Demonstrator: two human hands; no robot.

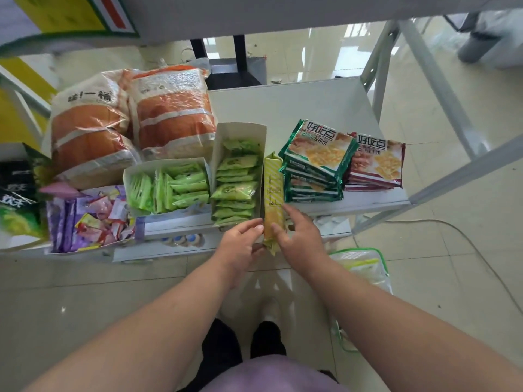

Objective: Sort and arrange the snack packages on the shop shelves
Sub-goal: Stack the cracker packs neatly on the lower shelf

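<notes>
A long yellow snack package (273,193) stands on edge on the white shelf (305,106), between an open box of green sachets (237,176) and a stack of green cookie packs (317,162). My left hand (240,244) touches the package's near end from the left with its fingertips. My right hand (300,236) holds that same end from the right, thumb on the wrapper. A second box of green sachets (167,188) lies to the left.
Two big orange-and-white bags (133,120) fill the shelf's back left. A purple box of mixed candies (90,219) sits at front left. Maroon cookie packs (376,165) lie at the right edge. A clear bag (362,264) rests on the tiled floor below.
</notes>
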